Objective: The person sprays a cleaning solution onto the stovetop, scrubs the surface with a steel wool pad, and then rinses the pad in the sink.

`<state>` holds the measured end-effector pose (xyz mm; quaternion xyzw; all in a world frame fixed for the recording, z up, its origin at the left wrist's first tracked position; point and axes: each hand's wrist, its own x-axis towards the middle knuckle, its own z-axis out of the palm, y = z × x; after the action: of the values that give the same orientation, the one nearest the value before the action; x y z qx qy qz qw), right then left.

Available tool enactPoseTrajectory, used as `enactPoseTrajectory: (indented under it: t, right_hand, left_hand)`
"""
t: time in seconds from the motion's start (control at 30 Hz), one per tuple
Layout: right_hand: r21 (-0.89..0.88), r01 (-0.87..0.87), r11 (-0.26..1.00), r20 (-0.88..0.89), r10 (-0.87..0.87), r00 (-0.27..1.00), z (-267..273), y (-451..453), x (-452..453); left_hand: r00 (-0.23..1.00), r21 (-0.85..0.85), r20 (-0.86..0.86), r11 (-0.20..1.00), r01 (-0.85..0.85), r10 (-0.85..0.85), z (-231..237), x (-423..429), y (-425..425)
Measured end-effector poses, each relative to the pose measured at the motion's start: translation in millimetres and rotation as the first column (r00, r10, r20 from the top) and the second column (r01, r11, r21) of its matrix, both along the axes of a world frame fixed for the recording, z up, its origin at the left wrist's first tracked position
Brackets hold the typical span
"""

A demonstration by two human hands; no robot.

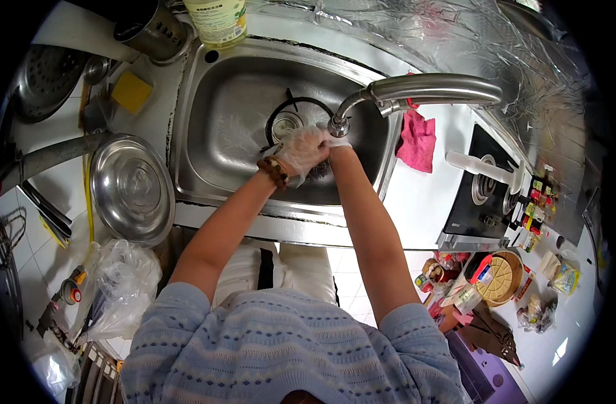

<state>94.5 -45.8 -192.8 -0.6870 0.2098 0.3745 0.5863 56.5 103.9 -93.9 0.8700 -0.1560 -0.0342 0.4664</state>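
Observation:
My left hand (303,147), in a clear plastic glove with a beaded bracelet (272,172) at the wrist, is over the stainless steel sink (212,131). Against it, just below the faucet head (339,126), is my right hand (334,141), also in a thin plastic glove and partly hidden. What the fingers hold, if anything, cannot be made out. A black ring-shaped pan support (308,100) lies in the basin around the drain (286,124). Something dark and bristly, perhaps a scourer, shows below the hands (318,170).
Left of the sink are a yellow sponge (132,92) and a round metal lid (133,189). A detergent bottle (217,22) stands behind it. To the right lie a pink cloth (417,141) and a black gas stove (469,202). The curved faucet (434,88) arches over the sink's right side.

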Motion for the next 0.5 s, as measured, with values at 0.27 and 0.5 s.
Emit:
enactPoseTrajectory:
  t: [0.27, 0.5]
  right_hand:
    - [0.479, 0.376, 0.793, -0.16, -0.342, 0.926, -17.8, 16.9, -8.3]
    - [0.294, 0.725, 0.623, -0.413, -0.601, 0.684, 111.8, 40.8, -11.6]
  left_hand:
    - [0.957, 0.621, 0.27, 0.74, -0.257, 0.106, -62.1, 19.1, -7.0]
    - [0.947, 0.451, 0.025, 0.842, -0.295, 0.319, -60.9, 30.1, -0.6]
